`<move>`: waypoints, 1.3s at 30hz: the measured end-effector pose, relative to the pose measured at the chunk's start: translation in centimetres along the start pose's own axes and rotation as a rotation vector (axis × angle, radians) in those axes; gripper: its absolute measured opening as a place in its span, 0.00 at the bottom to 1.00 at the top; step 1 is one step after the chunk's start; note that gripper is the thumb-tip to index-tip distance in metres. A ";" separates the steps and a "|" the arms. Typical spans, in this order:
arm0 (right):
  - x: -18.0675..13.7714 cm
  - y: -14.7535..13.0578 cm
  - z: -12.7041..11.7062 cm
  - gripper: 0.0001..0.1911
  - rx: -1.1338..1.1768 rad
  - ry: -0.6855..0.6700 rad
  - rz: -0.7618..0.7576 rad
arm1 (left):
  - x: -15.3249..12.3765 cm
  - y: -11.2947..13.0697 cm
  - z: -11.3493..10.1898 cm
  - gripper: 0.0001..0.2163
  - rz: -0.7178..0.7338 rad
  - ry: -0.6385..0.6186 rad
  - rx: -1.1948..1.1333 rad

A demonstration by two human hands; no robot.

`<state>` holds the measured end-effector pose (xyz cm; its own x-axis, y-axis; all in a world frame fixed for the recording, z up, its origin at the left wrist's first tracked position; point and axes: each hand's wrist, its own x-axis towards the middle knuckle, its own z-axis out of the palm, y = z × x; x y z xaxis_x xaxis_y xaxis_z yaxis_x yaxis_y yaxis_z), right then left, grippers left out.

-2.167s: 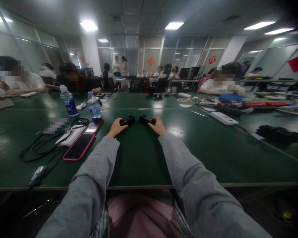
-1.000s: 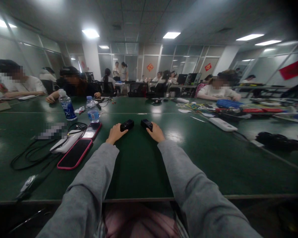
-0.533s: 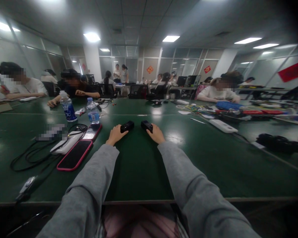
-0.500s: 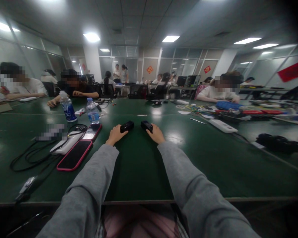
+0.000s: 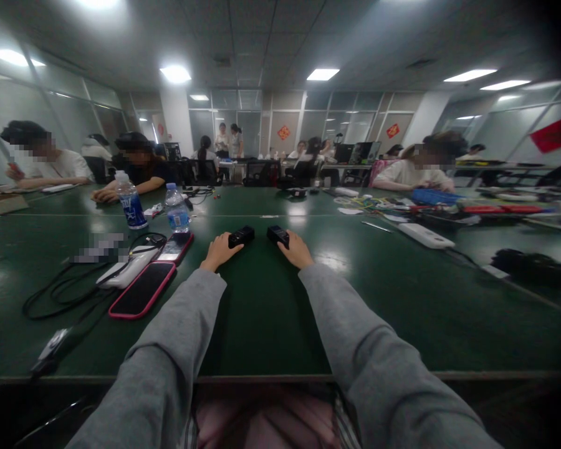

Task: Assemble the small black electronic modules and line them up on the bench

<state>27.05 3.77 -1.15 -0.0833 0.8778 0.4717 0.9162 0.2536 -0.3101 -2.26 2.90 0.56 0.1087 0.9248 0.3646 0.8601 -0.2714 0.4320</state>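
My left hand is closed around a small black handheld device, thumb along its near side. A similar black handheld device sits in my right hand, with small markings on its upper face. The two devices point toward each other over the middle of the green table, a narrow gap between them. Their exact kind cannot be made out. My fingers on the far sides are mostly hidden. Left of my left hand lie a phone with a pink-red edge and a second phone.
Two bottles, one with a blue label and one clear water bottle, stand at the left. A white power strip with black cables lies beside the phones. To the right are another power strip, a pen and a blue tray. People sit across the table.
The whole view has shifted slightly. Both hands keep their grips on the black devices in nearly the same place. Across the table at left, a person in dark clothing has moved their arms.
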 end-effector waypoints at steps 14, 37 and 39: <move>0.1 -1.2 -0.3 0.32 -0.021 0.054 -0.144 | 0.4 1.2 0.4 0.35 0.201 0.071 -0.083; -0.9 -6.3 -0.9 0.30 -0.148 -0.025 -0.010 | 0.1 10.2 3.5 0.28 -0.025 0.163 0.218; -0.7 -6.2 -1.2 0.30 -0.101 0.067 -0.041 | 0.2 9.9 2.7 0.28 0.031 0.236 0.168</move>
<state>21.93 1.09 1.38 -0.0982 0.8378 0.5371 0.9477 0.2435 -0.2066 7.63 1.13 2.65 0.0345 0.8237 0.5660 0.9308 -0.2327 0.2819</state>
